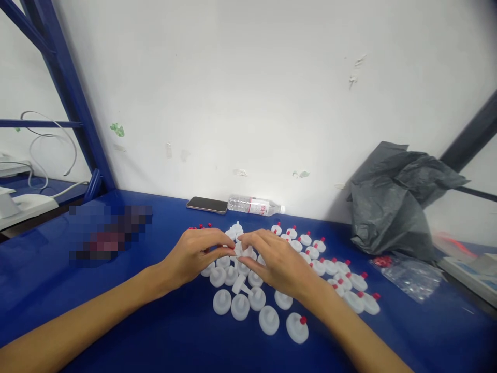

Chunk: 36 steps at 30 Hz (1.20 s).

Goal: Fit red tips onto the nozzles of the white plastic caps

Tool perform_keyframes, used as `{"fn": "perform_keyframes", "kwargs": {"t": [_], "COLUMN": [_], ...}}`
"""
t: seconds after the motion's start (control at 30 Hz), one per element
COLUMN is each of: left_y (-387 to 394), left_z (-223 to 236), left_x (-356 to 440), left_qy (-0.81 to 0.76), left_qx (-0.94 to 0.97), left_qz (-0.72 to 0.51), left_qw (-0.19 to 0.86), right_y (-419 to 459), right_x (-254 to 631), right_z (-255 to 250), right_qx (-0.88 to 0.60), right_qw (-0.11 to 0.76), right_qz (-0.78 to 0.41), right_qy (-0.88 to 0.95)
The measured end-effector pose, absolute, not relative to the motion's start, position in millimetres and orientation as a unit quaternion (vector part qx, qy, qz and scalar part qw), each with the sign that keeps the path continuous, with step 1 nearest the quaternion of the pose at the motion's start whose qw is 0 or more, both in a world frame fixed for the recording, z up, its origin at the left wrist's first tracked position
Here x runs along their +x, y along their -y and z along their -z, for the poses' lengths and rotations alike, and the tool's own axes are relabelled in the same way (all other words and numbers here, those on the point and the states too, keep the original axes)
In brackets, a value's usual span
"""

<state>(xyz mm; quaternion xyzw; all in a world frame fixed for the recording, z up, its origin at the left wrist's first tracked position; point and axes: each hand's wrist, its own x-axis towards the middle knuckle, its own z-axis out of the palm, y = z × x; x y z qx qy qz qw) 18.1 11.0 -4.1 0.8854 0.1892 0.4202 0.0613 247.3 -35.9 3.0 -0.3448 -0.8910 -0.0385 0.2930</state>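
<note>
My left hand (194, 255) is closed in a pinch, with a bit of red showing at its fingertips that looks like a small red cap. Facing it, my right hand (277, 259) grips a white plastic disc with a stem (243, 250) between thumb and fingers. The fingertips of both hands nearly meet, partly hiding both pieces. Below and around them lie several bare white discs (240, 306). To the right, several similar discs (354, 300) carry red caps on their stems. Loose red caps (201, 226) lie behind my left hand.
On the blue table (155, 331), a phone (207, 204) and a plastic bottle (254, 205) lie along the wall. At right stand a dark plastic bag (392, 202) and a clear bag (411, 277) with red pieces. A blurred patch (111, 233) covers something at left.
</note>
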Motion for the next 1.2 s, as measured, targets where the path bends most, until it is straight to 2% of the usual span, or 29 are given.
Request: {"fn": "perform_keyframes", "kwargs": {"t": [0.27,0.5,0.7,0.93,1.07,1.2], "left_y": [-12,-11,-6,-7,-13,-25], "left_z": [1,0,-5,-8,-8,-4], "left_x": [16,18,21,20,19,14], "left_qy": [-0.191,-0.218,-0.243,-0.272,-0.273,-0.320], "left_qx": [0.881,0.878,0.852,0.853,0.870,0.875], "left_qz": [-0.430,-0.424,-0.451,-0.426,-0.395,-0.363], "left_qw": [0.058,0.053,0.110,0.134,0.111,0.021], "right_y": [35,35,36,36,34,28], "right_x": [247,242,237,231,233,245], "right_z": [-2,6,4,-2,-11,-9], "right_qx": [-0.341,-0.333,-0.337,-0.328,-0.337,-0.364], "right_qw": [0.320,0.309,0.327,0.283,0.236,0.214], "right_qz": [0.039,0.069,0.076,0.155,0.155,0.167], "right_qy": [0.883,0.888,0.879,0.888,0.898,0.891]}}
